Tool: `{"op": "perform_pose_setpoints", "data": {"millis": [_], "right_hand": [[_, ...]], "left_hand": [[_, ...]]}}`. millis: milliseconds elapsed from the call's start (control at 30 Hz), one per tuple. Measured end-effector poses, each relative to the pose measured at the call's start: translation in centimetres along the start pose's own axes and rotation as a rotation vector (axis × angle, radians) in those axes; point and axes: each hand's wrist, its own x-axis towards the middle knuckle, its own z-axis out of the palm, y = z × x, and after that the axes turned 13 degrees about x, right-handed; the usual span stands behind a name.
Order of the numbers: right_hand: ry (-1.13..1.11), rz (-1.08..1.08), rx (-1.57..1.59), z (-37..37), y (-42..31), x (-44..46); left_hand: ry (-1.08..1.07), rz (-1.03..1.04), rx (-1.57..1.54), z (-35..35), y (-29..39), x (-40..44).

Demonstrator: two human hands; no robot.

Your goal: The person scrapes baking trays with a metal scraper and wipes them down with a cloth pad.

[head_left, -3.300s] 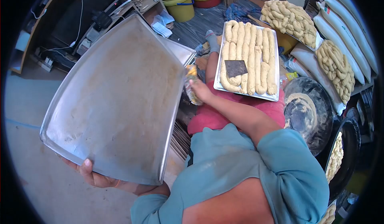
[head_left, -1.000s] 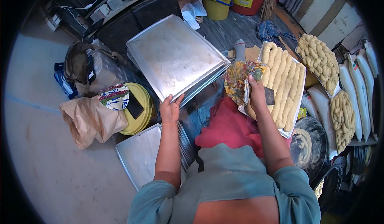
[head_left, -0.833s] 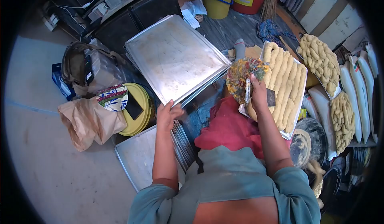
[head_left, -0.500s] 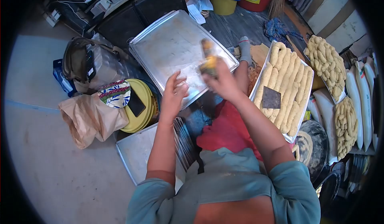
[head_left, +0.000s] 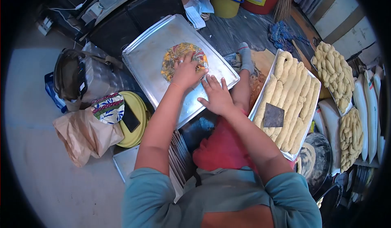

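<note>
A metal baking tray (head_left: 142, 48) lies on top of other trays in front of me. On it is a round, multicoloured cloth-like pad (head_left: 173, 59), orange, yellow and dark, with a shiny covering. My left hand (head_left: 187, 71) presses on the pad, its fingers curled over it. My right hand (head_left: 218, 95) lies on the near right part of the tray, fingers spread, holding nothing. To the right, a foil-edged tray (head_left: 254, 101) bears several long dough rolls (head_left: 291, 101), with a dark square scraper (head_left: 273, 115) on top of them.
At left are a yellow lid (head_left: 140, 126) with a phone (head_left: 130, 118), a paper bag (head_left: 87, 134) and a bag (head_left: 69, 75). More trays (head_left: 126, 163) stand near my lap. Braided dough (head_left: 334, 71), white sacks (head_left: 360, 114) and a dark basin (head_left: 319, 158) are at right.
The pad went from my right hand beside the dough tray to the top metal tray, where my left hand now presses it. My right hand has let go. The scraper lies on the dough.
</note>
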Motion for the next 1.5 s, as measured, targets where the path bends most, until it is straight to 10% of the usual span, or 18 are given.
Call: {"op": "perform_pose_setpoints", "data": {"millis": [467, 800, 1067, 1500], "right_hand": [[0.067, -0.048, 0.055, -0.3, 0.4, -0.1], [0.068, -0.026, 0.042, -0.1, 0.2, -0.2], [0.032, -0.01, -0.011, -0.2, -0.3, 0.2], [0.057, -0.028, -0.022, 0.1, -0.3, -0.1]], "left_hand": [[-0.062, -0.287, 0.138, 8.4, -9.3, 16.9], [0.04, 0.125, 0.008, 7.7, -6.5, 9.4], [0.114, -0.221, 0.05, 9.3, -8.3, 15.0], [0.192, -0.09, 0.032, 8.8, -6.6, 11.1]]}}
